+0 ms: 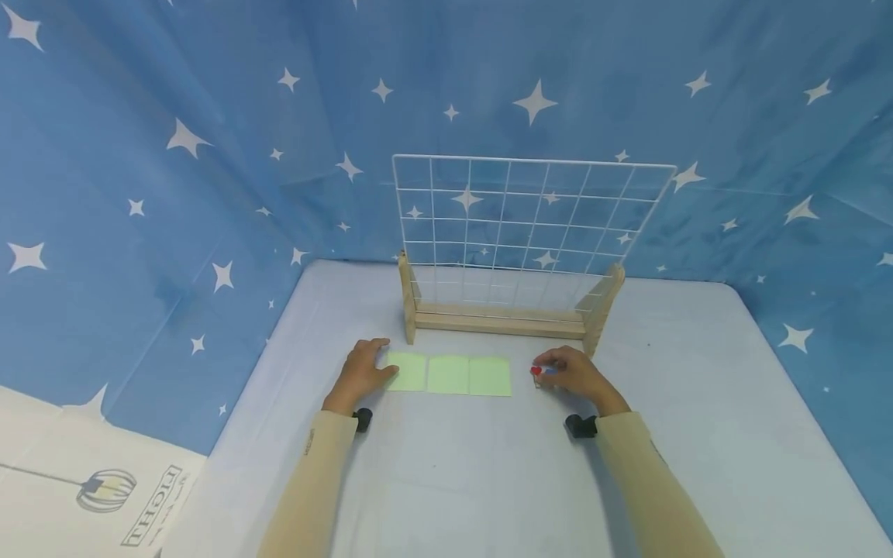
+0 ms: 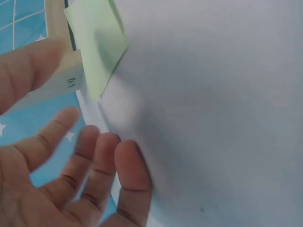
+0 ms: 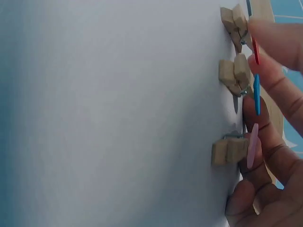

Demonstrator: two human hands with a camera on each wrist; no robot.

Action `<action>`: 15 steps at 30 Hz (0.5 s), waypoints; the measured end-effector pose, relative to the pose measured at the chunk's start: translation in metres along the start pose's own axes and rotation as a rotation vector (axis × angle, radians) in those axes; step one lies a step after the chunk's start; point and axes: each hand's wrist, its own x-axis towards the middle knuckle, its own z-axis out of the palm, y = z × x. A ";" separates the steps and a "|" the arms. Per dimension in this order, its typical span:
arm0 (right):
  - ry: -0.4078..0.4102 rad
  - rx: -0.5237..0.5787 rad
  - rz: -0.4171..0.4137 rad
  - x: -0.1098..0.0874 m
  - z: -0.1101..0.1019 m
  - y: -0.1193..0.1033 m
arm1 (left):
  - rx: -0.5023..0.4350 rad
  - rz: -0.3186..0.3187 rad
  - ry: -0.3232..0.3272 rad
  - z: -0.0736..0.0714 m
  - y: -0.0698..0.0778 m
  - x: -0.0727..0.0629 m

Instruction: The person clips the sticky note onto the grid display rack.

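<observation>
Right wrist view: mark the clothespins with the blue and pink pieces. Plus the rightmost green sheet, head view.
Blue-piece clothespin [image 3: 242, 70]: right wrist view, on its wooden body.
Pink-piece clothespin [image 3: 236, 150]: right wrist view, on its wooden body.
Rightmost green sheet [image 1: 491, 377]: head view, middle of its face.

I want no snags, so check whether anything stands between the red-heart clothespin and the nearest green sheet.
Nothing visible does: in the head view, only bare white tabletop separates the red-heart clothespin from the rightmost green sheet. The right hand reaches from the clothespin's other side; the grid rack stands farther back.
</observation>
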 end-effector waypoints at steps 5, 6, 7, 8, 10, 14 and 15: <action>0.010 -0.028 0.016 0.002 0.000 0.000 | -0.026 -0.072 -0.017 -0.003 -0.001 0.005; 0.015 -0.031 0.027 0.002 0.000 0.001 | -0.038 -0.083 -0.020 -0.003 -0.002 0.006; 0.015 -0.036 0.034 0.002 0.001 0.002 | -0.045 -0.091 -0.022 -0.003 -0.002 0.008; 0.017 -0.042 0.041 0.002 0.001 0.002 | -0.050 -0.099 -0.023 -0.004 -0.002 0.009; 0.020 -0.036 0.044 0.003 0.001 0.003 | -0.051 -0.111 -0.021 -0.004 -0.001 0.010; 0.018 -0.021 0.031 0.004 0.002 0.005 | -0.016 -0.138 -0.002 -0.005 0.001 0.012; 0.017 -0.011 0.032 0.005 0.002 0.005 | -0.004 -0.145 -0.001 -0.005 0.001 0.012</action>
